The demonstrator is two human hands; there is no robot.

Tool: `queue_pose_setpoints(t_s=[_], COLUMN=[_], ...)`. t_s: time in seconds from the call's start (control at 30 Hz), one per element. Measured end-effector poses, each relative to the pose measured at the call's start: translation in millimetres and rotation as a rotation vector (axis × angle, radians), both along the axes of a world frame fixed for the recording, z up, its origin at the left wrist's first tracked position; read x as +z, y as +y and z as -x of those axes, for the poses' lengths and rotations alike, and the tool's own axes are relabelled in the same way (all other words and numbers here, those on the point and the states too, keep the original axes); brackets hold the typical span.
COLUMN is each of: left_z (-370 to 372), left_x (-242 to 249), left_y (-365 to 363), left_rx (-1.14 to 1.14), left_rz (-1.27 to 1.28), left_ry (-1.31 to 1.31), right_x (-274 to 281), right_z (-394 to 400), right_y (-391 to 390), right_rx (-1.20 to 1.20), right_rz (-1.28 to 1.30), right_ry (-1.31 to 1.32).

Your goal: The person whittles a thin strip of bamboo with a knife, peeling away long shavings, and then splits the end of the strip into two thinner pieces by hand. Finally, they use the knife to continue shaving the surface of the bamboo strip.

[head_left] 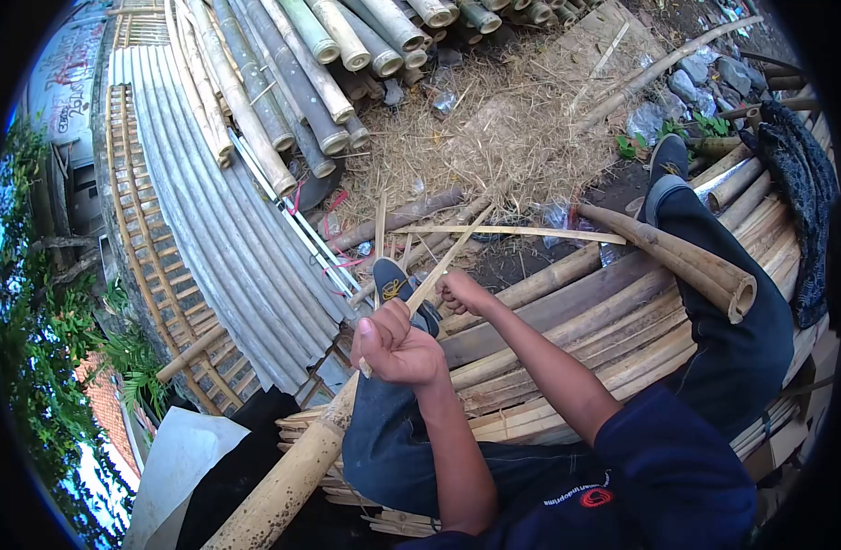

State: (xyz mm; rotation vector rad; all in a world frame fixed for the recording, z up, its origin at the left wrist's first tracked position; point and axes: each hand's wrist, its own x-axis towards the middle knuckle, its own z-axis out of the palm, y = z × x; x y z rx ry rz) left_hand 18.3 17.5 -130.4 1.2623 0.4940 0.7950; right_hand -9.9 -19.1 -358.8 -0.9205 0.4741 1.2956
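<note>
My left hand [395, 346] is closed in a fist around the near end of a thin bamboo strip [457, 249]; a pale tip pokes out below the fist. My right hand [461, 291] grips the same strip a little farther along. The strip slants away up and to the right, over my shoe [390, 280]. A thick bamboo pole [287, 477] lies across my lap and ends just under my left hand. Whether the strip joins this pole is hidden by the fist. I sit on a stack of bamboo poles [567, 321], legs in dark trousers.
A short, thick hollow bamboo piece [686, 261] rests by my right leg. Long bamboo poles [292, 82] and corrugated sheets [200, 202] lie to the left. Straw and loose strips [494, 137] cover the ground ahead. A dark cloth [805, 192] hangs at the right.
</note>
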Motion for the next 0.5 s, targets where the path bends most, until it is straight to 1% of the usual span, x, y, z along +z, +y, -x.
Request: queue_pose_setpoints(t_s=[0.07,0.1,0.13,0.17,0.2,0.23,0.3,0.33,0.4,0.47,0.5], left_z=[-2.8,-2.3,-1.2,-1.2,-1.9,-2.6,-2.3,0.3,3.0,7.8,8.9], left_x=[0.3,0.9,0.4,-1.2,-1.6,0.0,5.1,5.9,5.7,13.3,16.5], left_y=[1.3,1.2,1.2,1.7,2.2,2.5,2.6,4.1,6.7,7.6,9.2], left_rx=[0.005,0.009,0.017,-0.026,-0.069,-0.058,-0.075,-0.077,-0.077,-0.092,-0.065], left_rz=[-0.019,-0.036,-0.034,-0.075,-0.116,-0.114,-0.26,-0.353,-0.344,-0.297,-0.292], left_ry=[0.016,0.038,0.035,0.055,0.068,0.05,0.148,0.186,0.172,0.224,0.206], right_x=[22.2,23.7,25.8,29.3,23.8,24.8,30.2,33.9,44.1,61.5,71.0], right_z=[3.1,9.5,16.5,22.6,33.6,41.0,51.1,52.8,52.1,38.3,28.9], right_y=[9.4,8.0,5.1,1.4,-7.1,-17.1,-40.1,-52.2,-75.8,-92.4,-96.9], right_rx=[0.194,0.2,0.274,0.348,0.307,0.316,0.107,0.111,-0.106,-0.068,-0.042], right_rz=[-0.018,-0.017,0.056,0.131,0.167,0.172,0.341,0.35,0.383,0.367,0.346], right_ry=[0.004,0.002,0.003,-0.001,-0.04,-0.06,0.065,0.035,-0.025,-0.108,-0.161])
